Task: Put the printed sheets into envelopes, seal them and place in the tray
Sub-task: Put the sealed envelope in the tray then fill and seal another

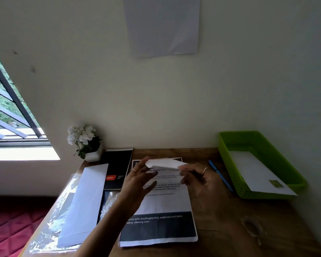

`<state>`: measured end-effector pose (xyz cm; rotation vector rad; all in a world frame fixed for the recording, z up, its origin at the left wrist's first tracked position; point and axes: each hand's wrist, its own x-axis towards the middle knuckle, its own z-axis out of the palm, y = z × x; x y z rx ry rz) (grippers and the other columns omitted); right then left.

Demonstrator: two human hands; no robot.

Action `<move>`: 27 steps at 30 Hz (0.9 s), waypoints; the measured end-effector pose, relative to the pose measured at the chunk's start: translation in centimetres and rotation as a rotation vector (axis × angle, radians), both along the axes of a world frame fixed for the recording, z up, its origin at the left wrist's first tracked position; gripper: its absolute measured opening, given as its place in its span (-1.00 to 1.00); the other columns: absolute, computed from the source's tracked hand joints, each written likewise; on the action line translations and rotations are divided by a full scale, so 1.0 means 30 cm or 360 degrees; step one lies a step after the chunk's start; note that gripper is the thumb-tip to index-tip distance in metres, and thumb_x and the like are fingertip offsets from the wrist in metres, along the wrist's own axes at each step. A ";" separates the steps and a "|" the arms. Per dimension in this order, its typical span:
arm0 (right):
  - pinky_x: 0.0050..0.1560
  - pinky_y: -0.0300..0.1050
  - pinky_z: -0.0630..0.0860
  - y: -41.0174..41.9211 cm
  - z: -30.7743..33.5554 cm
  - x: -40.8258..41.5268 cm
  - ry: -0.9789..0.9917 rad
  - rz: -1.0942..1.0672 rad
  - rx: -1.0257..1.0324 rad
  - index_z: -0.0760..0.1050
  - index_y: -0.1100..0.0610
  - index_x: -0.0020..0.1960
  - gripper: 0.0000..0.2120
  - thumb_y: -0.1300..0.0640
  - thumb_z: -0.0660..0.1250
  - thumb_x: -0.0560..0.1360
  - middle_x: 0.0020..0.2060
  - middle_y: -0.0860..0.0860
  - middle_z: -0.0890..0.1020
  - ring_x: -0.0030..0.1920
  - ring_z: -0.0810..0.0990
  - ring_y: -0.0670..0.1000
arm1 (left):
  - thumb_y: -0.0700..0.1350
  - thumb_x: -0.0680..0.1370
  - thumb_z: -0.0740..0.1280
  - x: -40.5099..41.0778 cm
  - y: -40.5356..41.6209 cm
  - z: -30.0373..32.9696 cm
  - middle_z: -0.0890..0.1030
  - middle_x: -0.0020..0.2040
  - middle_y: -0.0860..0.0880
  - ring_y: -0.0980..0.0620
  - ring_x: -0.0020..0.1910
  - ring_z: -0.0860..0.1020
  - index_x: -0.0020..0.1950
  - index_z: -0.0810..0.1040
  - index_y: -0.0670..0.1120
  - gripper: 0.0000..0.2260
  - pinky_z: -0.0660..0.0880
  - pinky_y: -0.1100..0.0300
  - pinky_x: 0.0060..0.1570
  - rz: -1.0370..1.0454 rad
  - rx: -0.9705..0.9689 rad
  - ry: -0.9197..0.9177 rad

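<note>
Hands, two: right hand [196, 178] pinching one folded sheet [164, 163], left hand [137, 184] spread, holding nothing.

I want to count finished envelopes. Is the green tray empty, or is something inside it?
Not empty. One white envelope lies in the green tray, its near corner sticking out over the front rim. Whether it is sealed, I cannot tell.

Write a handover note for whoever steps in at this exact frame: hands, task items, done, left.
Left hand: open, fingers spread beside the folded paper.
Right hand: pinches that paper, raised above the desk; blurred, so sheet or envelope is unclear.
Printed sheet: flat at desk centre.
White envelope: lies left, on plastic wrap.
Green tray: right, already holding one envelope.
Left: fill, seal and tray the rest.
</note>
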<state>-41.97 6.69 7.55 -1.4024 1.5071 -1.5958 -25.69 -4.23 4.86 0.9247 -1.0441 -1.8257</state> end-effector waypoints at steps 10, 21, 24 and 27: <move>-0.15 -0.12 0.61 -0.058 0.079 -0.002 0.0028 -0.0028 -0.0263 0.29 -0.07 0.38 -0.47 0.28 0.32 0.50 -0.10 0.00 0.66 -0.19 0.66 -0.01 | -0.01 0.49 0.38 -0.003 -0.032 -0.051 0.45 0.09 0.10 0.10 0.12 0.46 0.03 0.59 0.02 -0.85 0.44 0.26 0.04 0.0467 -0.0882 -0.0900; 0.02 -0.67 0.25 -0.049 -0.069 -0.006 0.0543 -0.0018 0.0210 0.38 -0.11 0.32 -0.56 0.18 0.35 0.50 0.29 -0.13 0.37 0.17 0.39 -0.28 | -0.08 0.55 0.30 -0.021 -0.015 -0.017 0.70 -0.10 -0.04 -0.06 -0.10 0.66 0.00 0.59 -0.03 -0.90 0.59 0.03 -0.14 0.0405 -0.0454 -0.0312; 0.16 -0.44 0.38 -0.065 -0.152 -0.018 0.0416 0.0125 0.0371 0.40 -0.30 0.14 -0.56 0.22 0.36 0.48 0.33 -0.14 0.34 0.26 0.41 -0.13 | -0.09 0.56 0.28 -0.036 -0.012 -0.016 0.70 -0.06 -0.05 -0.05 -0.09 0.66 0.05 0.58 -0.03 -0.88 0.59 -0.01 -0.11 0.0370 -0.0308 -0.0148; 0.08 -0.32 0.52 -0.072 -0.183 -0.024 0.0222 0.0221 0.0466 0.41 -0.28 0.12 -0.54 0.26 0.36 0.47 0.33 -0.10 0.39 0.17 0.49 -0.13 | -0.09 0.56 0.27 -0.057 -0.010 -0.020 0.69 -0.02 -0.08 -0.04 -0.09 0.66 0.12 0.57 -0.09 -0.81 0.57 0.00 -0.14 0.0366 -0.0132 0.0002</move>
